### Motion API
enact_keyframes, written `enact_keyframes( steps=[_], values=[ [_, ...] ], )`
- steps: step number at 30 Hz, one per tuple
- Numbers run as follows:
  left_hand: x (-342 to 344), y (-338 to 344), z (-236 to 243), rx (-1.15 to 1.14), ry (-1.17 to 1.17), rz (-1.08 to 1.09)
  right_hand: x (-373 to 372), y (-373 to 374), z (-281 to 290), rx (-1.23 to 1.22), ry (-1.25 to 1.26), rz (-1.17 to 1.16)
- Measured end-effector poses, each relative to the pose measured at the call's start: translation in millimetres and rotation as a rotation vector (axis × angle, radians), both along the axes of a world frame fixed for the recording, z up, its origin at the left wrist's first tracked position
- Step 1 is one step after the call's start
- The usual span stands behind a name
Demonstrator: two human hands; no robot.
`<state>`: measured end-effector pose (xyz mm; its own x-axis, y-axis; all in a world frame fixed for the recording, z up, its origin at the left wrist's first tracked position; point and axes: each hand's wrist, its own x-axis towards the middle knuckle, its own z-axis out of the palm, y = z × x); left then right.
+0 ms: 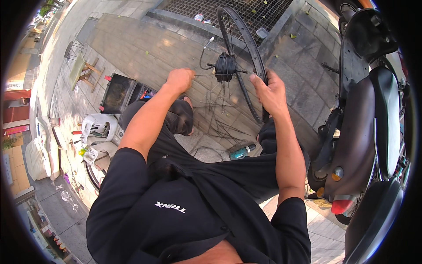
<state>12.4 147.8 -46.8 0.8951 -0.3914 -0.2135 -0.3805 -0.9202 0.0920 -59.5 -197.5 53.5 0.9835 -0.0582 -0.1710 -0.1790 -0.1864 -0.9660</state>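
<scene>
A black wheel rim stands tilted in front of me, with my right hand wrapped round its near right side. Inside the rim sits a black hub, its axle pointing sideways and a cable curling up from its left end. Several thin spokes hang down from the hub. My left hand is closed just left of the hub, pinching what looks like a thin spoke that runs toward it. Loose dark spokes lie scattered on the paving below.
A teal cordless drill lies between my feet. To the left are an open black toolbox, a white container with tools and a small folding stool. Parked scooters crowd the right. A metal grate lies beyond the rim.
</scene>
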Motion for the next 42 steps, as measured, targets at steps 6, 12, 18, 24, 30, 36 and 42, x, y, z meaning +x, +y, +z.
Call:
enact_keyframes(
  steps=[6, 12, 18, 24, 30, 36, 42],
  values=[
    [-23.0, -27.5, 64.0, -0.037, -0.108, -0.106, 6.5, 3.5, 6.3, -0.03, 0.042, -0.004],
    [-44.2, -65.9, 82.0, -0.487, -0.337, -0.26, 17.8, 19.0, 16.1, 0.013, 0.105, 0.018],
    [-35.3, -109.4, 65.4, -0.608, -0.426, -0.406, 39.5, 33.0, 11.8, 0.102, 0.036, -0.022],
    [-31.8, -132.3, 44.5, -0.648, -0.162, -0.45, 60.2, 28.3, 20.9, 0.337, 0.098, -0.07],
    [-3.1, -155.9, 41.3, -0.966, -0.261, -0.287, 80.6, 14.3, 30.6, 0.561, 0.083, -0.133],
    [1.8, -158.2, 59.8, -1.051, -0.279, -0.302, 88.5, 18.3, 46.7, 0.633, 0.037, -0.133],
    [-29.8, -170.3, 47.8, -1.111, -0.111, -0.373, 77.4, 17.5, 46.4, 0.704, 0.066, -0.269]
  ],
)
